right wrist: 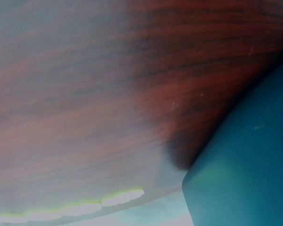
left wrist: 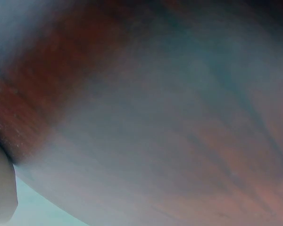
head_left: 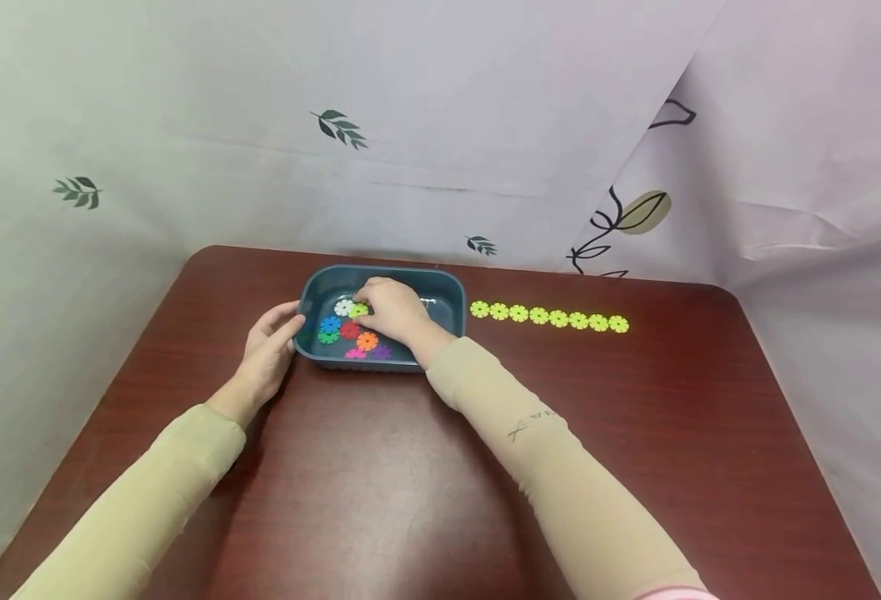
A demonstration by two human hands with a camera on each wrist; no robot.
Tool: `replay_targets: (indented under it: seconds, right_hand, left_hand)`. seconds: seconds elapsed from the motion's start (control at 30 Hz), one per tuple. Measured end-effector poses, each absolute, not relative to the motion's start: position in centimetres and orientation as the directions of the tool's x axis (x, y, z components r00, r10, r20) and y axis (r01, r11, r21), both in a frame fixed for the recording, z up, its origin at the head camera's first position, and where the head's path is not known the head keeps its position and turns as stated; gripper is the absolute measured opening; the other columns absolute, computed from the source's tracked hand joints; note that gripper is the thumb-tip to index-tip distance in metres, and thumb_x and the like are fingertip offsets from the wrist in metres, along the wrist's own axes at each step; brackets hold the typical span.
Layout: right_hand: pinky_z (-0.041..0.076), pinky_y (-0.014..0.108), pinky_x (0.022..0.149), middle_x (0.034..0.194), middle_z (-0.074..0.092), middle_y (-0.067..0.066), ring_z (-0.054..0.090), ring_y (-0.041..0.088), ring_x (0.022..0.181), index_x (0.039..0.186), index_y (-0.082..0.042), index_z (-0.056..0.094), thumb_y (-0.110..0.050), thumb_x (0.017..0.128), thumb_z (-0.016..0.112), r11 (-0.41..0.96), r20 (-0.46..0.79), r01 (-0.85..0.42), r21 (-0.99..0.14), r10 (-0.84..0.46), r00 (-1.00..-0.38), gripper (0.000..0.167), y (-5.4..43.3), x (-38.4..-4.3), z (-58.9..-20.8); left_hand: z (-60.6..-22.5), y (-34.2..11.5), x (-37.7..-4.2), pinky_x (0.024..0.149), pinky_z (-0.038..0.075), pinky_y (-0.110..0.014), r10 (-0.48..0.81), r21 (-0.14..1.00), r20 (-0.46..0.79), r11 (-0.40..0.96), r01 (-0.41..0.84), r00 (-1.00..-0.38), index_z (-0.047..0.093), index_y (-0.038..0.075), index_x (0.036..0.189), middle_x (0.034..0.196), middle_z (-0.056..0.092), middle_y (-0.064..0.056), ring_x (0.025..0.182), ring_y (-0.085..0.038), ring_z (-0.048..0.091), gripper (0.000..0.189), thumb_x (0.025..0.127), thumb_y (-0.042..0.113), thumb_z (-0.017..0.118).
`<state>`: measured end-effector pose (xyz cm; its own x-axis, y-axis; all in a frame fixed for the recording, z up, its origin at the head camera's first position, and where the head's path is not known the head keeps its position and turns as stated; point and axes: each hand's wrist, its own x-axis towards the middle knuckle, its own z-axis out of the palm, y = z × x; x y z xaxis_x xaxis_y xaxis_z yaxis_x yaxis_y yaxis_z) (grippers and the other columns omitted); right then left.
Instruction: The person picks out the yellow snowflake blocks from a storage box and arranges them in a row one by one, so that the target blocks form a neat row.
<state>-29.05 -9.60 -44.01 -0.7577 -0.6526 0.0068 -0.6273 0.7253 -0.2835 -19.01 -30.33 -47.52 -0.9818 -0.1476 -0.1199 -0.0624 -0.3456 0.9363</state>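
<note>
A dark blue-grey plastic tub (head_left: 451, 292) stands toward the back of the table and holds several flower-shaped plastic discs. My left hand (head_left: 266, 350) grips the tub's left end, thumb at the rim. Reaching in over the front wall, my right hand (head_left: 395, 310) has thumb and fingertips around a yellow-green disc (head_left: 357, 311). Beside that disc lies a white disc (head_left: 343, 307). Nearer the front wall are a blue disc (head_left: 331, 325), a green disc (head_left: 328, 337), a red disc (head_left: 350, 330), an orange disc (head_left: 367, 341), a pink disc (head_left: 355, 353) and a purple disc (head_left: 382, 352).
To the right of the tub, several yellow discs (head_left: 538, 316) lie in a straight row on the reddish-brown wooden table (head_left: 380, 483). A pale cloth (head_left: 425, 167) with leaf prints hangs behind the table's back edge. The left wrist view is mostly blurred.
</note>
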Motion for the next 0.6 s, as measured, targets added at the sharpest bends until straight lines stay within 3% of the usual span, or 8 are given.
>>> replay_targets:
  seconds: [0.33,0.6]
  right_hand:
    - [0.047,0.030,0.117,0.139,0.069,-0.001,0.059,0.015,0.136,0.139,-0.018,0.071,-0.032,0.103,0.073,0.685,0.001,-0.691,-0.230,-0.710,-0.704,0.038,-9.90,-29.51,-44.48]
    - [0.044,0.031,0.119,0.139,0.069,0.001,0.059,0.018,0.136,0.138,-0.015,0.071,-0.027,0.104,0.072,0.662,0.009,-0.694,-0.281,-0.722,-0.692,0.036,-9.75,-29.88,-44.75]
  left_hand:
    - [-47.67,-30.42,-18.99,0.091,0.056,-0.016,-0.159,0.931,-0.109,-0.362,-0.045,-0.981,0.067,0.014,0.120,0.112,0.071,0.008,0.104,-0.005,0.067,0.016,0.107,0.006,0.062]
    - [-47.65,-30.18,-19.14,0.091,0.056,-0.017,-0.157,0.929,-0.094,-0.369,-0.030,-0.983,0.068,0.014,0.119,0.111,0.072,0.006,0.105,-0.006,0.067,0.017,0.107,0.005,0.061]
